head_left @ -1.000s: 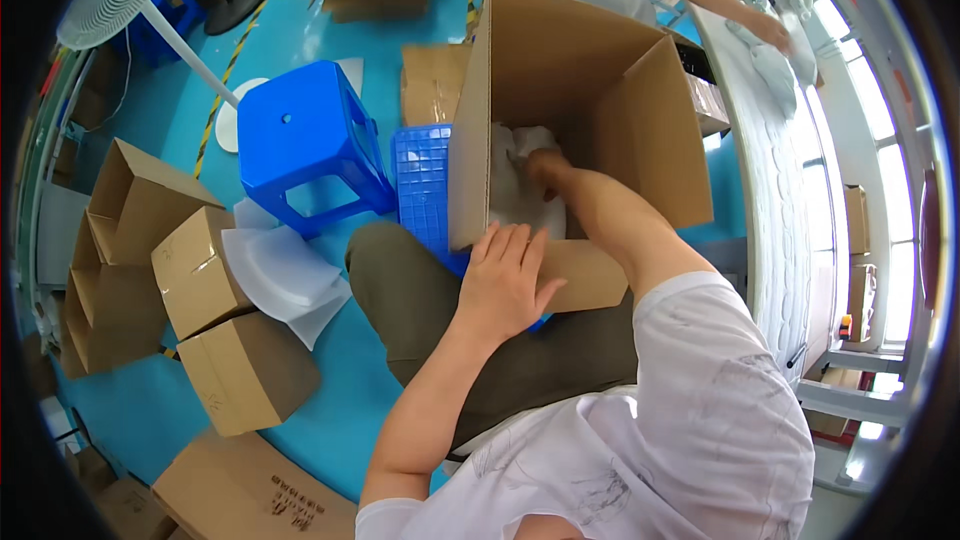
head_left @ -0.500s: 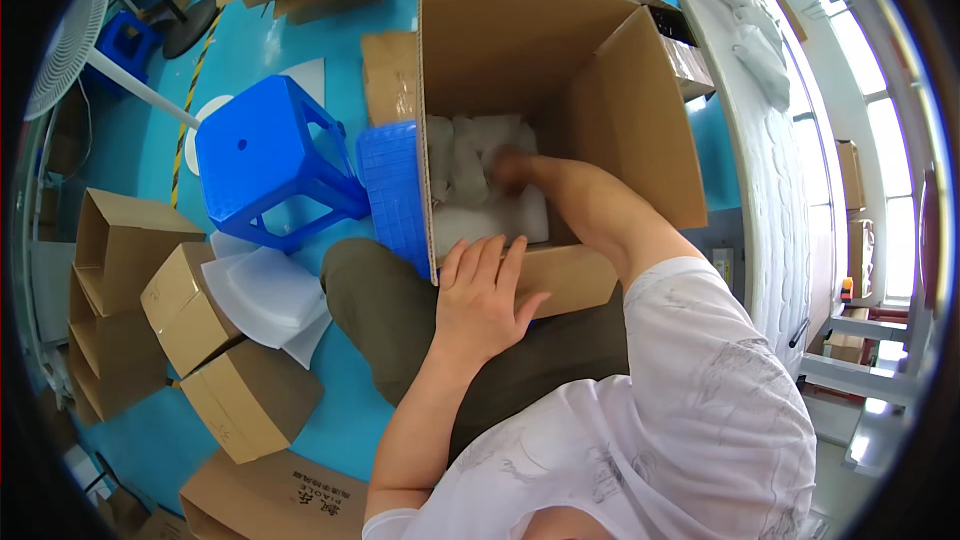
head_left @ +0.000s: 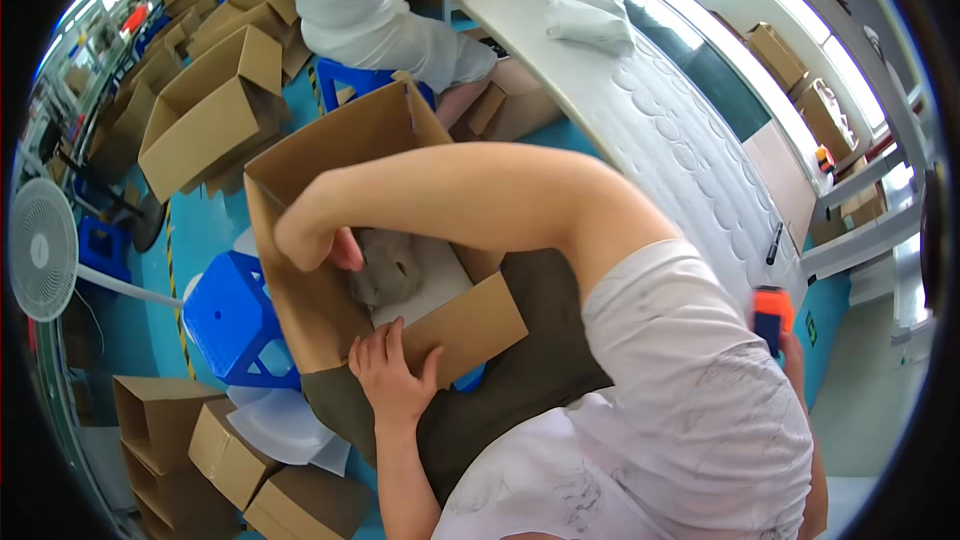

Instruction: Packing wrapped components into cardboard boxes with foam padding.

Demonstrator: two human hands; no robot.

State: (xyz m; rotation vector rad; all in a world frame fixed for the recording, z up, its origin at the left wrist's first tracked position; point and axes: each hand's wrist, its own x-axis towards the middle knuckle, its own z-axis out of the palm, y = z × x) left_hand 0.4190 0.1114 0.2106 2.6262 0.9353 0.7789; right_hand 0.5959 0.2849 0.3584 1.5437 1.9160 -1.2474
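A big open cardboard box (head_left: 330,155) stands tilted in front of me. My right hand (head_left: 315,238) reaches across into it from the right. Its fingers are closed on a grey cloth bundle (head_left: 388,272), which lies on white padding (head_left: 430,285) at the box's bottom. My left hand (head_left: 392,377) comes up from below and lies flat on the box's near flap (head_left: 470,325), fingers spread. My right forearm hides part of the box's inside.
A blue plastic stool (head_left: 232,315) stands left of the box, a white fan (head_left: 42,248) beyond it. Open cardboard boxes (head_left: 205,110) lie behind, smaller boxes (head_left: 225,450) at lower left. Another person (head_left: 365,0) sits at a long white table (head_left: 650,90). By my right side is an orange-and-black tool (head_left: 772,315).
The view has swung round, so the box now shows from another side. My right hand has moved across inside the box onto the grey bundle. My left hand stays on the flap.
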